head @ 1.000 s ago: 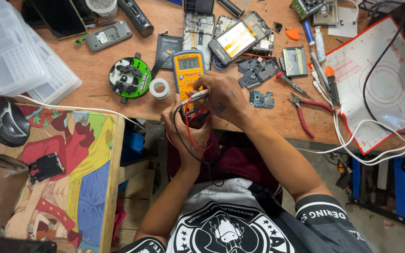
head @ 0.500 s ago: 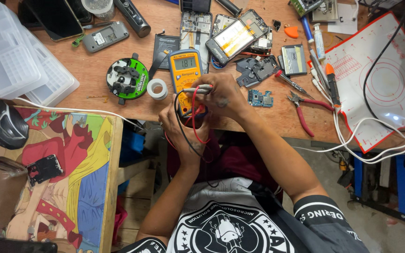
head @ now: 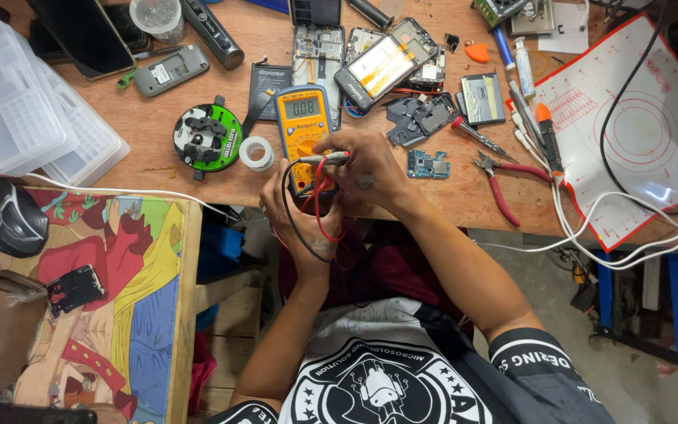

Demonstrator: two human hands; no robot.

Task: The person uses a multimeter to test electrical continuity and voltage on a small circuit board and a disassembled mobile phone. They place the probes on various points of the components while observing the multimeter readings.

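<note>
Probing with multimeter [head: 303,126] at worktop [head: 158,126] edge | right hand [head: 366,169] pinches probe [head: 325,158] | left hand [head: 301,216] grips leads, hidden part | next: steady tip contact

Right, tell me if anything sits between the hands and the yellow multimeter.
Nothing visible does. The right hand is already at the yellow multimeter, holding a probe over its lower part. The left hand lies just below it among the red and black leads. The roll of tape sits off to the side.
</note>
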